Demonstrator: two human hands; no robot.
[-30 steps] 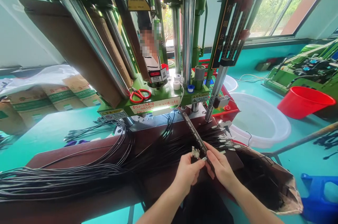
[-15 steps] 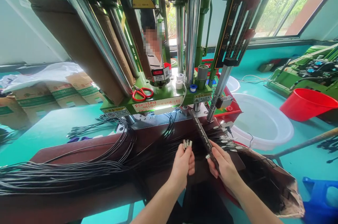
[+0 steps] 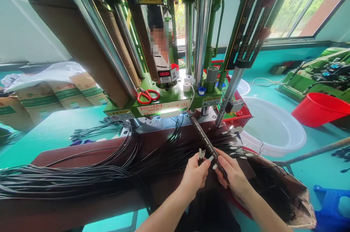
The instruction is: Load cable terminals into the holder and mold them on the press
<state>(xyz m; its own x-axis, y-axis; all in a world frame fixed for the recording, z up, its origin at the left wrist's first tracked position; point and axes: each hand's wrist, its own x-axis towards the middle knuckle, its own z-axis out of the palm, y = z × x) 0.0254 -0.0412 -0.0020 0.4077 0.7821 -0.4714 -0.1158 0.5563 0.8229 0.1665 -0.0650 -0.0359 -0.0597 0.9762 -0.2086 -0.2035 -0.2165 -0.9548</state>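
left hand pinches a small bunch of metal-tipped cable ends; right hand closes on the dark bar just beside, over the black cables. judgement: feed tips singly, bar held steady. green press behind.

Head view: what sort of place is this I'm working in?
Probably a cable-assembly factory floor: a green vertical press with steel columns, bundles of black cables across the bench, and another green machine at right.
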